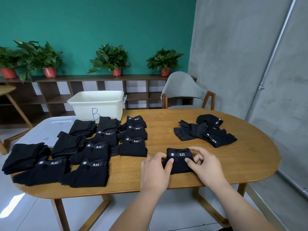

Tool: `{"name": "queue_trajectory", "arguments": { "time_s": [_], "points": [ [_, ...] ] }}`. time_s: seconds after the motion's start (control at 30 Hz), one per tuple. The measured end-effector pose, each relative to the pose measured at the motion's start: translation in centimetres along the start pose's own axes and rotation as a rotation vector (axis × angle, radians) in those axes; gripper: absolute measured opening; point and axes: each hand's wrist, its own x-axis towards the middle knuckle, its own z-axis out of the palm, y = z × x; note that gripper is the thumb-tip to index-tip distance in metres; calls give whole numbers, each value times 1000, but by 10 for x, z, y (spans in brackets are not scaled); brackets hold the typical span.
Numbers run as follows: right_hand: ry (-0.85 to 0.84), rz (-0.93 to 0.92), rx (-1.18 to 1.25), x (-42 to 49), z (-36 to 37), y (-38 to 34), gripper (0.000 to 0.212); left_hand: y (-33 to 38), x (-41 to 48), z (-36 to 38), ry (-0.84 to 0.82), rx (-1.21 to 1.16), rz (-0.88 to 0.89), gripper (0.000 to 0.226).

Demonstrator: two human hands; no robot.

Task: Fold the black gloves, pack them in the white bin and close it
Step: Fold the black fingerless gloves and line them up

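A folded black glove point(180, 161) with a "5.11" label lies near the table's front edge. My left hand point(155, 170) grips its left side, thumb on top. My right hand point(203, 164) pinches its right side with thumb and curled fingers. Several folded black gloves point(93, 152) lie in rows on the left half of the table. Unfolded black gloves point(205, 132) lie in a loose heap at the right. The white bin point(98, 104), marked "B", stands open at the back left. Its white lid point(48, 129) lies flat on the table's left end, partly under gloves.
The oval wooden table point(163, 129) has bare wood between the two glove groups. A grey chair point(185, 90) stands behind the table at the right. Potted plants point(110, 59) sit on a low shelf along the green wall.
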Motion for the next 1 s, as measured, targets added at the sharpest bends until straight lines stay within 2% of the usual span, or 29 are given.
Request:
{"name": "queue_trajectory", "arguments": {
  "time_s": [0.17,0.27,0.37,0.5,0.63,0.77,0.9,1.0],
  "points": [
    [36,-38,-159,4,6,7,43,5,-2,-3,76,19,114,27],
    [58,-132,-313,3,13,8,43,5,-3,-3,84,55,172,21],
    [12,-187,-420,4,17,11,44,4,-3,-1,94,88,186,19],
    [-131,-71,-629,10,22,15,46,0,-1,4,101,143,177,20],
    [-216,3,-671,15,24,10,48,-2,4,9,92,183,152,23],
    [-228,2,-561,16,19,10,51,-8,4,14,130,164,190,21],
    [-36,66,-184,15,9,11,48,-6,2,13,265,143,284,23],
    [68,100,-66,14,6,12,47,9,4,12,292,204,405,30]
  ]
}}
